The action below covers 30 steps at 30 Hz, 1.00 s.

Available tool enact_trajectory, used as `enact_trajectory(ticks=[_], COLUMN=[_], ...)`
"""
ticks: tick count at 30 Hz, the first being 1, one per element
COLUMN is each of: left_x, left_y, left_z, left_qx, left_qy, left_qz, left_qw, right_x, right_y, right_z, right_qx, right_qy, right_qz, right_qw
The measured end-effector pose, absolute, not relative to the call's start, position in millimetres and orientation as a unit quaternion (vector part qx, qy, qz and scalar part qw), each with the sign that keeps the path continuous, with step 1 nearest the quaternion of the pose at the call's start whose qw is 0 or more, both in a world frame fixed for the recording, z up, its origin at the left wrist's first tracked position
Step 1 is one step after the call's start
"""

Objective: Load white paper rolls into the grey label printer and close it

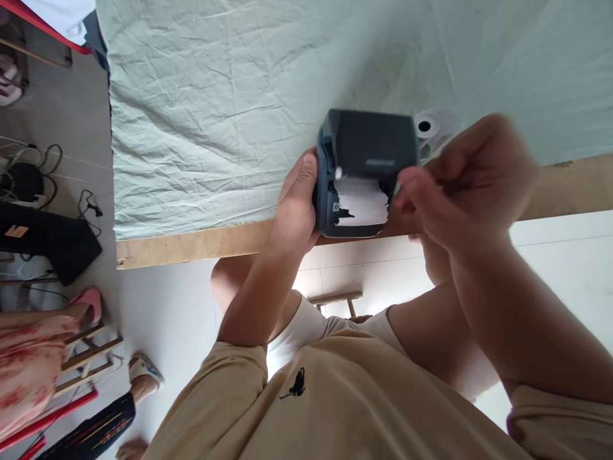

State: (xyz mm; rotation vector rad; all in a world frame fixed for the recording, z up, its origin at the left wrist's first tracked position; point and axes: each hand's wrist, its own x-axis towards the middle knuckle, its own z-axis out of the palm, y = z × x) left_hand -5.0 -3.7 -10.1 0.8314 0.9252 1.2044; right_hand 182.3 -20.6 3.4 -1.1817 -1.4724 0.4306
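Note:
A dark receipt printer (378, 144) is held near the table's front edge, tilted toward me. My left hand (301, 198) grips its left side, the thumb along the casing. From its slot comes a strip of white paper (361, 201) with ragged, torn edges. My right hand (472, 182), smeared by motion, is closed in a pinch just right of the printer. A small pale bit shows at its fingertips, too blurred to name. Behind that hand a white paper roll (425, 126) with a dark core lies on the cloth, partly hidden.
A wrinkled pale green cloth (215, 121) covers the table, whose bare wooden edge (191, 246) runs in front of me. At left, cables and a black bag-like object (48, 239) lie by a wooden stool (89, 358). Other people's legs (143, 383) show at lower left.

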Motion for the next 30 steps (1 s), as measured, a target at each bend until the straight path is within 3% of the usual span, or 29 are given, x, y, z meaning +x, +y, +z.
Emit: enact_trajectory(ticks=[2, 5, 13, 19, 25, 30], left_x=[-5, -6, -5, -5, -4, -6], left_y=[-4, -4, -7, -9, -9, -9], left_z=[-10, -9, -8, -7, -2, -5], left_qx=[0.372, 0.381, 0.372, 0.389, 0.409, 0.418], left_qy=[0.403, 0.403, 0.402, 0.401, 0.443, 0.427], left_qz=[0.520, 0.512, 0.519, 0.525, 0.503, 0.513], left_qw=[0.655, 0.656, 0.656, 0.642, 0.618, 0.616], right_x=[176, 174, 172, 171, 180, 181], right_y=[-20, -17, -9, -12, -10, -7], right_z=[18, 34, 39, 44, 53, 53], right_qx=[-0.491, -0.521, -0.601, -0.585, -0.606, -0.580], right_qy=[-0.598, -0.600, -0.748, -0.768, -0.779, -0.784], right_qz=[0.131, 0.089, 0.003, 0.005, 0.058, 0.101], right_qw=[0.620, 0.601, 0.283, 0.259, 0.152, 0.198])
